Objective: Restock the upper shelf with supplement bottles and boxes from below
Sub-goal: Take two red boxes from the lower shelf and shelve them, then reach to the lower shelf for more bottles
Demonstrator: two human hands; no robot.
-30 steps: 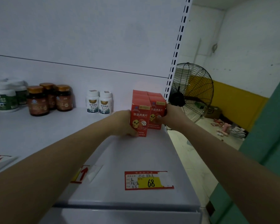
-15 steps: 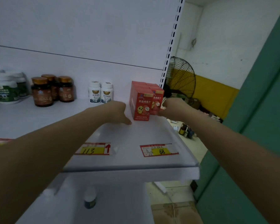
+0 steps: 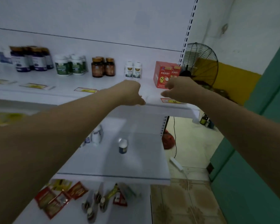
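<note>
On the upper white metal shelf [image 3: 103,94], the red cardboard boxes [image 3: 164,75] stand at the far right end, beside the perforated upright post [image 3: 187,38]. To their left, in turn, stand two small white plastic bottles [image 3: 133,69], brown gold-capped bottles [image 3: 103,67], green-labelled white tubs [image 3: 69,65] and dark white-labelled bottles [image 3: 31,59]. A small white-capped bottle [image 3: 123,145] stands on the middle shelf [image 3: 144,159] below. Red foil sachets [image 3: 52,201] lie on the bottom shelf [image 3: 132,214]. A black wire fan [image 3: 200,63] stands behind the post.

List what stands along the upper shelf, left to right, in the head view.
Dark bottles with pale labels, white bottles with green labels, brown bottles with gold caps, two small white bottles, red boxes.
</note>
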